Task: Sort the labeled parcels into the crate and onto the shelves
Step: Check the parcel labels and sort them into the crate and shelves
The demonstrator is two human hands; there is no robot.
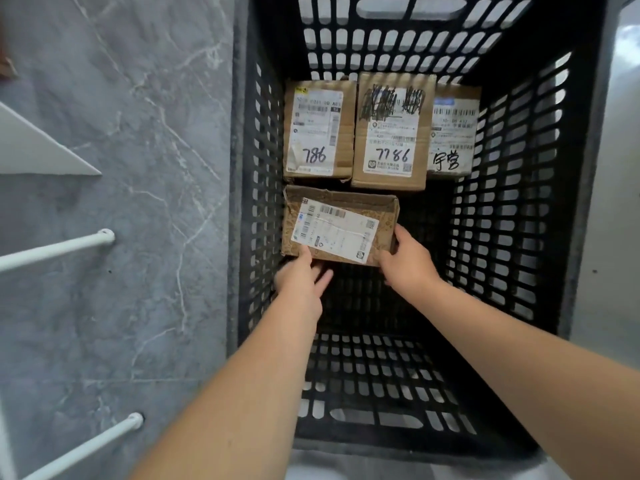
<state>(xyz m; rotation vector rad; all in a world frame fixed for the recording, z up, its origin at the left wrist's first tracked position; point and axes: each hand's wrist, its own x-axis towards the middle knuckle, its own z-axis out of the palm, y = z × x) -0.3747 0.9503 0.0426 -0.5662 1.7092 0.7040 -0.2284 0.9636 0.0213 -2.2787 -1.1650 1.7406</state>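
Head view looks straight down into the black crate, where the placing step is in hand: a brown labelled parcel is being set on the crate floor, label up and slightly skewed.

The left hand holds the parcel's near-left corner, thumb lying on top by the label's edge. Its other fingers reach under or just short of the near edge, and how far under I cannot tell. The right hand grips the near-right corner, thumb along the side and fingers curled beneath.

The parcel sits just beyond both hands, spanning the gap between them. Beyond it, a row of three parcels stands against the far wall, almost touching its far edge. Right of the right hand the crate floor is bare.

I judge the parcel is at or nearly at rest. The next move calls for easing the fingers out from beneath without dragging it, perhaps squaring it against the row. White shelf rails lie well left of the left hand, outside the crate.
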